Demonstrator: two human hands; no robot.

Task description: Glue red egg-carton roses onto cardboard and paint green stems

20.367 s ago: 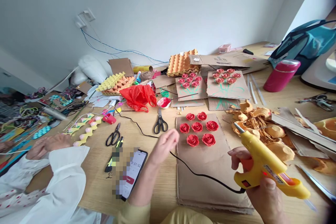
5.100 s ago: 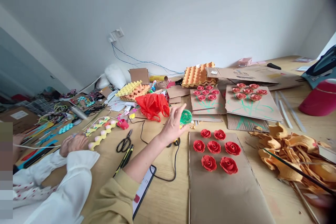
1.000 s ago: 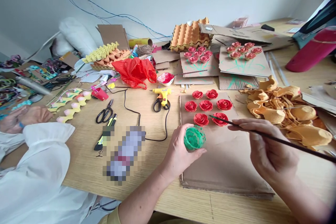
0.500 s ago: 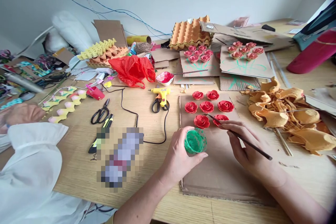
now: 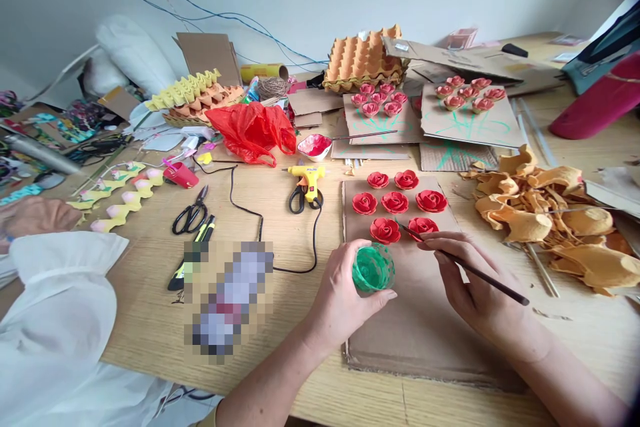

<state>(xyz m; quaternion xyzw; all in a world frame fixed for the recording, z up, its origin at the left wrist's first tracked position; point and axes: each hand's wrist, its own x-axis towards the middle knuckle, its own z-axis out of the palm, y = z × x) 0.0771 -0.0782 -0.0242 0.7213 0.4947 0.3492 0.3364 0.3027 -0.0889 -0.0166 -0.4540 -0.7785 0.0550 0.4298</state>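
Observation:
My left hand is closed around a small clear cup of green paint, tilted so that its inside shows. Between the fingers of my right hand is a thin dark paintbrush, its tip among the lower red flowers just beyond the cup. Several red paper roses sit in rows on the upper part of a cardboard sheet. Both hands are over the sheet's lower part, which is bare brown. Whether the brush tip touches anything, I cannot tell.
A yellow glue gun with a black cord, scissors and a cutter knife lie left. Torn egg-carton pieces are heaped right. Behind are a dish of red paint and a red bag. A person's white sleeve is at far left.
The brush has shifted slightly right, with its handle end a little lower. The left hand and the cup stay almost in place.

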